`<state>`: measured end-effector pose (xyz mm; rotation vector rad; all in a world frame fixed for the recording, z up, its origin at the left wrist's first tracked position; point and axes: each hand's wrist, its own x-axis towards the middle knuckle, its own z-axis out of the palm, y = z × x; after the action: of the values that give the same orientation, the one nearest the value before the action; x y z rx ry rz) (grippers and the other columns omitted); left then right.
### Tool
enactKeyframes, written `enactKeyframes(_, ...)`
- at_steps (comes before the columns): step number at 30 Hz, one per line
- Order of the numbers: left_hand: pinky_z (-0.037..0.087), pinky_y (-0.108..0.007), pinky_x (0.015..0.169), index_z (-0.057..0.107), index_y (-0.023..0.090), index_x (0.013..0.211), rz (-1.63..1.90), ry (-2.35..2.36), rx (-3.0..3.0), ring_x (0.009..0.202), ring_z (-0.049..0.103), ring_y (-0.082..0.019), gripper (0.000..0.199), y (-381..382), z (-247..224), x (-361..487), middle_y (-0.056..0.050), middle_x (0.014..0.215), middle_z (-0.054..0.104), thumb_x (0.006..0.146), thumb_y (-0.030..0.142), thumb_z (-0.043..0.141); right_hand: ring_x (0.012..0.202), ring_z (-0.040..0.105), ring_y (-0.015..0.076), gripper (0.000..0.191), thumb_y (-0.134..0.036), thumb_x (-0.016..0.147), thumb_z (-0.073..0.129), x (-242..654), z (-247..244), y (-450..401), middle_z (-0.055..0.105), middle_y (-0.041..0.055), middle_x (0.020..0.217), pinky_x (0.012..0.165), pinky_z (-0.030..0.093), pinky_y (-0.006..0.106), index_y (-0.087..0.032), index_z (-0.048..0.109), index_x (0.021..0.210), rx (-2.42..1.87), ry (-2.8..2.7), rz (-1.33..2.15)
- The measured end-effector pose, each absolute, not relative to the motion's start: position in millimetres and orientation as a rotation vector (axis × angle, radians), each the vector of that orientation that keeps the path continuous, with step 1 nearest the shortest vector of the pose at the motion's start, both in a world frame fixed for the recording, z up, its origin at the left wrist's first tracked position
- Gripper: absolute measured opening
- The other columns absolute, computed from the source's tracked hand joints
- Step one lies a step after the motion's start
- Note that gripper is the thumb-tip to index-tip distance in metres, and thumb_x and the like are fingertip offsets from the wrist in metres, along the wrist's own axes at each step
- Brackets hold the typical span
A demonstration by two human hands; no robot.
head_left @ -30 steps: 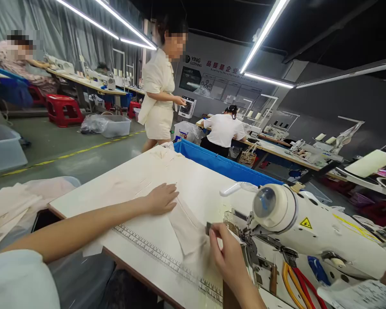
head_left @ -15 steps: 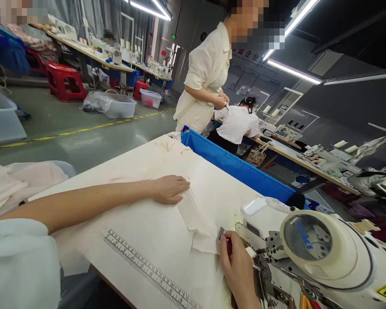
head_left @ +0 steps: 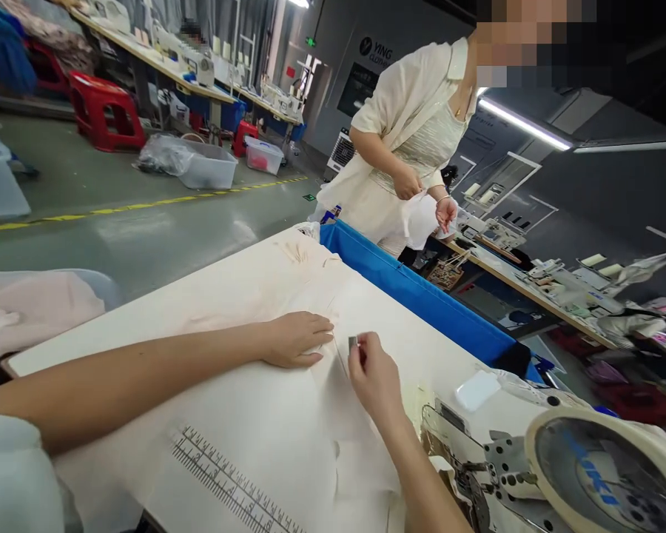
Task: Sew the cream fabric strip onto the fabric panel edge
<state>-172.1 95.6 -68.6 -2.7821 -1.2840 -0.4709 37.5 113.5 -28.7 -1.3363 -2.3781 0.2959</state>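
Observation:
My left hand (head_left: pixel 300 339) lies flat with its fingers stretched over thin pale pink fabric (head_left: pixel 305 285) on the white table (head_left: pixel 238 414). Just right of it, my right hand (head_left: pixel 376 370) pinches a small flat grey piece (head_left: pixel 352 343), which looks metallic; its kind does not show. This hand is raised over the fabric's edge, close to my left fingertips. A pale strip of cloth runs from under my left hand down beside my right forearm, which hides part of it.
A sewing machine (head_left: pixel 593 474) stands at the lower right, with a white flat object (head_left: pixel 477 389) behind it. Printed ruler marks (head_left: pixel 227 481) cross the table's front. A blue fabric bin (head_left: pixel 422 296) borders the far edge. A person (head_left: pixel 405 148) stands beyond it, holding white cloth.
My right hand has moved away from the sewing machine, up and left to beside my left hand, still pinching the grey piece. The standing person has come nearer. My view has shifted slightly.

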Motion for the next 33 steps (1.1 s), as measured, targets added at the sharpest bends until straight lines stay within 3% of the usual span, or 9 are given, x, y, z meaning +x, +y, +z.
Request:
enactKeyframes(5,0.041,-0.039,0.109,0.06,0.01,0.128,-0.471,-1.305,-2.767,0.13,0.052,-0.029,0.042,95,-70,-172,-0.017,0.138,0.057,0.098,0.037,0.048,0.06,0.06,0.021,0.01,-0.021,0.09,0.038,14,-45,137,0.064,0.0009,0.068,0.052,0.03,0.026,-0.022,0.046,0.095,-1.458,-2.429,0.249)
enactKeyframes(13,0.04,-0.042,0.109,0.06,0.011,0.129,-0.487,-1.289,-2.763,0.131,0.051,-0.031,0.042,96,-72,-173,-0.019,0.14,0.055,0.097,0.038,0.048,0.072,0.067,0.0221,0.025,-0.023,0.097,0.032,20,-57,132,0.071,0.0027,0.081,0.059,0.035,0.028,-0.02,0.051,0.113,-1.448,-2.484,0.229)
enactKeyframes(25,0.04,-0.042,0.109,0.06,0.013,0.127,-0.476,-1.282,-2.771,0.131,0.05,-0.029,0.039,97,-72,-173,-0.016,0.14,0.055,0.098,0.036,0.047,0.07,0.067,0.02,0.025,-0.023,0.1,0.034,16,-55,131,0.073,0.0014,0.08,0.056,0.032,0.026,-0.02,0.053,0.115,-1.475,-2.534,0.186)
enactKeyframes(33,0.044,-0.045,0.106,0.064,0.011,0.119,-0.46,-1.275,-2.775,0.125,0.054,-0.031,0.035,98,-69,-170,-0.018,0.135,0.058,0.097,0.033,0.049,0.069,0.065,0.0203,0.021,-0.019,0.097,0.038,13,-49,132,0.074,0.0034,0.087,0.055,0.027,0.028,-0.021,0.056,0.106,-1.445,-2.614,0.093)
